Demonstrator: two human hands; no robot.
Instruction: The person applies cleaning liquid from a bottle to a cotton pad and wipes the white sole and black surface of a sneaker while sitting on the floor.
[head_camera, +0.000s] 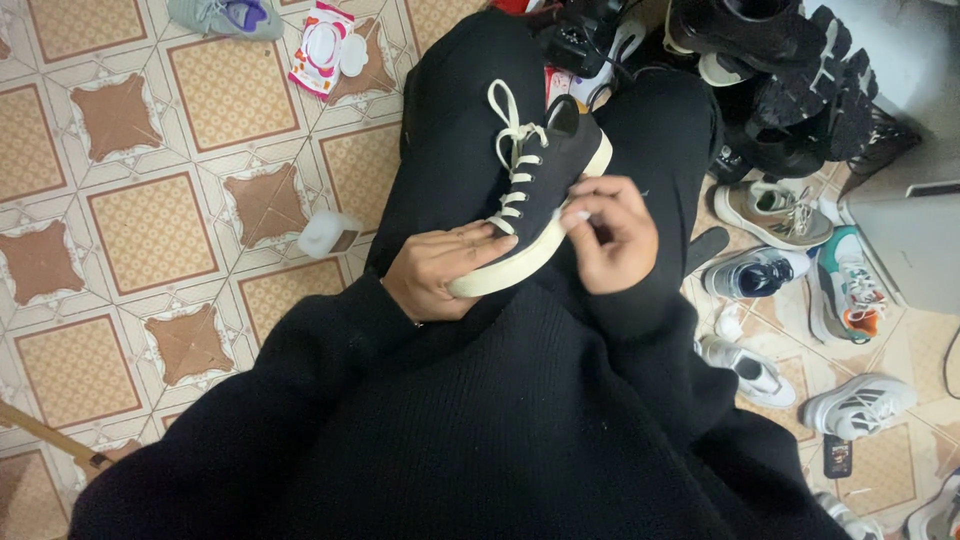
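Note:
A black low-top sneaker (545, 175) with white laces and a cream sole rests on my lap, toe toward me. My left hand (435, 265) grips it at the toe end, fingers along the lace side. My right hand (612, 235) presses a small white wipe (578, 212) against the shoe's side near the sole. Black sleeves and trousers cover my arms and legs.
A pack of wet wipes (322, 47) and a small white bottle (326, 235) lie on the patterned tile floor at left. Several sneakers (775, 212) are scattered at right, with black shoes (790, 60) piled at top right. A grey box (915, 245) stands at the right edge.

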